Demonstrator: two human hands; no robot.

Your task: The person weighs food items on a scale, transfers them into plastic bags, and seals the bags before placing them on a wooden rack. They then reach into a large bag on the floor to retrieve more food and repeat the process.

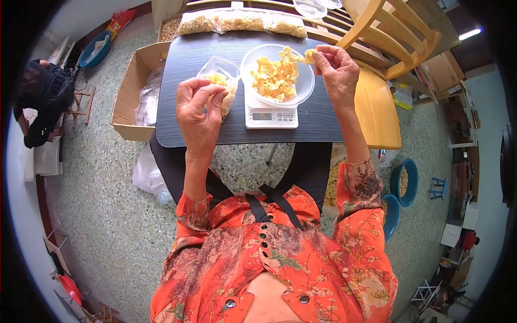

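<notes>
A white kitchen scale (272, 119) on the dark table bears a translucent bowl (306, 86) heaped with yellow dried pieces (274, 78). My right hand (338, 72) is at the bowl's upper right edge, with a yellow piece (309, 56) pinched between thumb and fingers. To the left of the scale, a clear plastic bag (230, 67) stands partly filled with similar yellow pieces. My left hand (200, 110) is over the bag's left side, its thumb and fingertips drawn together; whether they grip the bag's edge is hard to make out.
Filled bags (242, 22) line the table's far edge. A cardboard box (128, 91) is left of the dark table (183, 64), a wooden chair (385, 107) right of it. Blue basins (407, 183) stand on the floor at right. Another person (46, 97) is at far left.
</notes>
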